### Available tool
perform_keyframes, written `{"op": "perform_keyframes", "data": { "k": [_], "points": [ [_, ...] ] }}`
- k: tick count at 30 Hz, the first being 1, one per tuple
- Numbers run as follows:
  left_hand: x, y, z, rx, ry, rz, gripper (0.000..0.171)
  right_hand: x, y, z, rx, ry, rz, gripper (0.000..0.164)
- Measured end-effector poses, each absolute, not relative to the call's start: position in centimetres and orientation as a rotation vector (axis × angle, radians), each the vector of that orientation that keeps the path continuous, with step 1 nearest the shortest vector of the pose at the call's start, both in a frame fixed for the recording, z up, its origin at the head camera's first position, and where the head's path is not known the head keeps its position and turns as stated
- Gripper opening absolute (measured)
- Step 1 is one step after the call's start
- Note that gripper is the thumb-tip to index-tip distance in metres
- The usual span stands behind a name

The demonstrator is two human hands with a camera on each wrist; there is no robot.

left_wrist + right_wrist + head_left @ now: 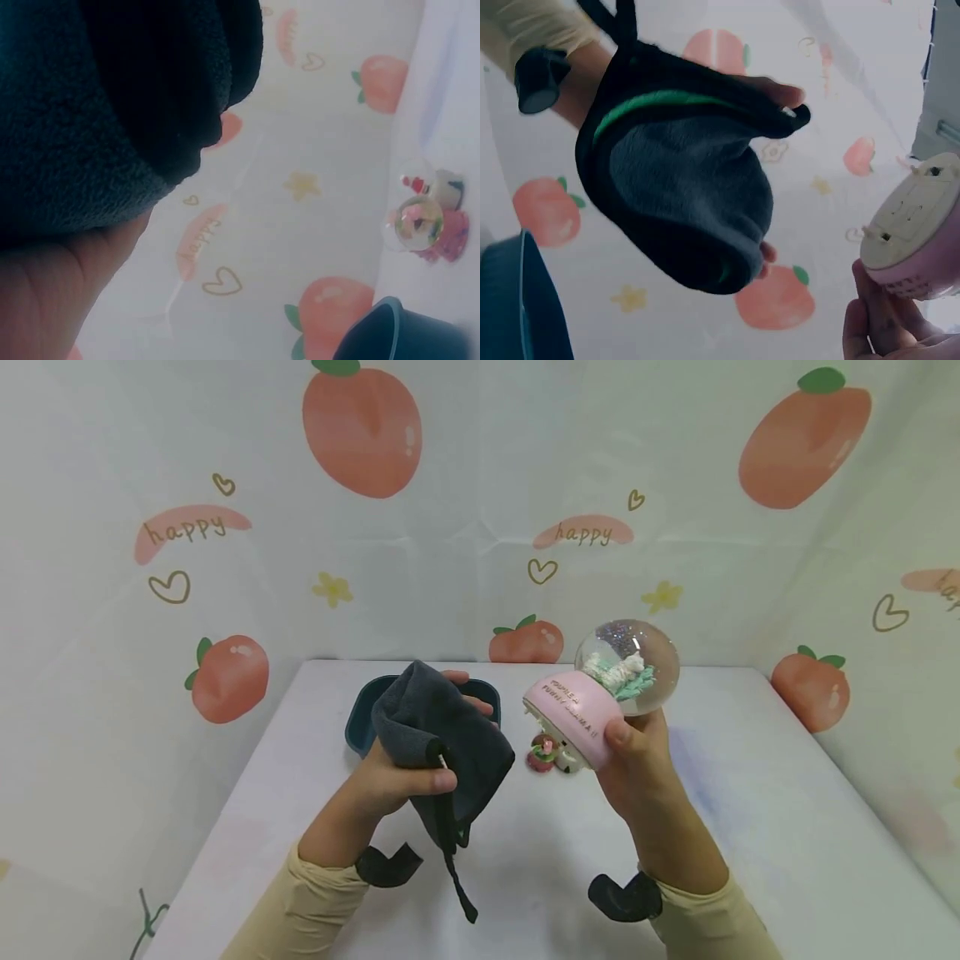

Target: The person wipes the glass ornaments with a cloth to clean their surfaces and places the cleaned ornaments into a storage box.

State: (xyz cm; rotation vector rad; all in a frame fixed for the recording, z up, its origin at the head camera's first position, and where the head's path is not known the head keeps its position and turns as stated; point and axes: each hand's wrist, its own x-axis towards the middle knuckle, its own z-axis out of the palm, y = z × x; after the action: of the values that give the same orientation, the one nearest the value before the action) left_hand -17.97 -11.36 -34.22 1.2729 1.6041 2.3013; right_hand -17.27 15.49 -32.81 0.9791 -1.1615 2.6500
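Observation:
My left hand holds a dark grey cloth, thumb over its front and fingertips showing behind. The cloth has black edging and a hanging strap; a green stripe shows along its edge in the right wrist view. Raised above the table, my right hand grips a large snow globe by its pink lettered base. This globe is tilted, its clear dome up to the right, with white and mint-green shapes inside. Its pale underside faces the cloth in the right wrist view. A gap separates cloth and globe.
Behind the cloth a dark teal basin stands on the white table. Two small snow globes, one with a pink base and one with a white base, stand beyond the large globe. A fruit-printed backdrop hangs behind the table.

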Motion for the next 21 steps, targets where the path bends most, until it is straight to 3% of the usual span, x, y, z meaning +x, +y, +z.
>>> {"op": "perform_keyframes", "data": {
  "k": [11, 21],
  "points": [
    [-17.9, -10.7, -34.6, 1.230, 1.526, 2.294, 0.084, -17.2, 13.8, -32.7, 0.908, -1.461, 2.143, 0.087],
    [-18.0, -10.4, -35.1, 1.159, 1.633, 2.283, 0.086, -16.4, 12.8, -33.2, 0.901, -1.534, 2.086, 0.083]
  ]
}}
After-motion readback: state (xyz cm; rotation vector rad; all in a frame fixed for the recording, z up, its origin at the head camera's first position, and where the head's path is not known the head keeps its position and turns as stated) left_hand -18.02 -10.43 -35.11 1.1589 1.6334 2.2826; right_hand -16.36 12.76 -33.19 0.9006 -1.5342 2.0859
